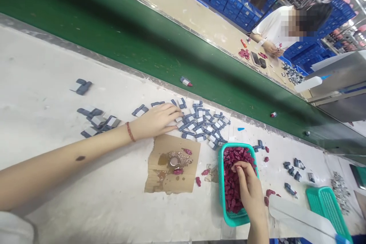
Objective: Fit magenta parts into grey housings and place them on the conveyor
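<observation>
My left hand (160, 119) reaches over the white table with its fingers apart, the fingertips at the near edge of a pile of blue-grey pieces with pale faces (200, 122). Over a green basket (221, 187) full of dark red pieces (232, 190), my right hand (248, 179) has its thumb and fingers pinched together; what they hold, if anything, is too small to make out. Between the hands lies a stained cardboard sheet (160, 160) with a small round container (173, 161) and a few red pieces on it.
A green conveyor belt (128, 49) crosses beyond the table, carrying scattered small pieces. At right are a white bottle (300, 217), a second green basket (328, 206) and loose blue-grey pieces. Across the belt, a person (271, 26) handles small parts.
</observation>
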`<state>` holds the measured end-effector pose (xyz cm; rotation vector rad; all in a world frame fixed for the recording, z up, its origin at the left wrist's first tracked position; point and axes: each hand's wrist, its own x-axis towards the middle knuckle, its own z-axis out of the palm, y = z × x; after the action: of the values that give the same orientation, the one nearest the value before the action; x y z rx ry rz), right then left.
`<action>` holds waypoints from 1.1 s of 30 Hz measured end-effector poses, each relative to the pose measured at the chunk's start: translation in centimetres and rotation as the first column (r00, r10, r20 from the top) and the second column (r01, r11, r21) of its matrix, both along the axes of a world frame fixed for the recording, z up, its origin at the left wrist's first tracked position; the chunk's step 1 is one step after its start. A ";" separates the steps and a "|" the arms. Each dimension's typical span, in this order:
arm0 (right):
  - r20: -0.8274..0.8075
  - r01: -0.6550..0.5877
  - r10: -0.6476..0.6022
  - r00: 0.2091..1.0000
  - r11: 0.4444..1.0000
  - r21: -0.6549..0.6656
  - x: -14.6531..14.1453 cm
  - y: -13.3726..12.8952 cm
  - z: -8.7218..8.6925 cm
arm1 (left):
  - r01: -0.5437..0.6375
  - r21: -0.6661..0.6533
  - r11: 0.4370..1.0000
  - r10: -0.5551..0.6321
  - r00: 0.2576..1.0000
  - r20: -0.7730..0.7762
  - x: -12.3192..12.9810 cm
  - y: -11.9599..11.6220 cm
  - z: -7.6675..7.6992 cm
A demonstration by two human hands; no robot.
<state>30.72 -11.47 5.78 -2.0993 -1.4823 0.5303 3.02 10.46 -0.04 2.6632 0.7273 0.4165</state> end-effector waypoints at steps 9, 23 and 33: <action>-0.728 0.295 -0.219 0.650 0.955 -0.025 -8.2 2.0 -0.9 | -0.049 0.034 0.998 0.050 0.998 -0.030 -0.2 -0.5 0.1; -0.375 -0.027 0.057 0.925 0.996 0.083 -12.8 4.1 -3.7 | 0.039 -0.995 0.089 0.657 0.749 0.088 -4.0 -7.5 2.2; -0.079 -0.284 0.295 0.952 0.951 0.118 -13.6 4.8 -4.4 | 0.132 -0.990 -0.041 0.701 0.711 0.066 -3.6 -9.4 0.4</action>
<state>17.14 -6.63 1.34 -1.7603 -1.7344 0.6356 -0.60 1.01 0.39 0.7780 0.9062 0.5186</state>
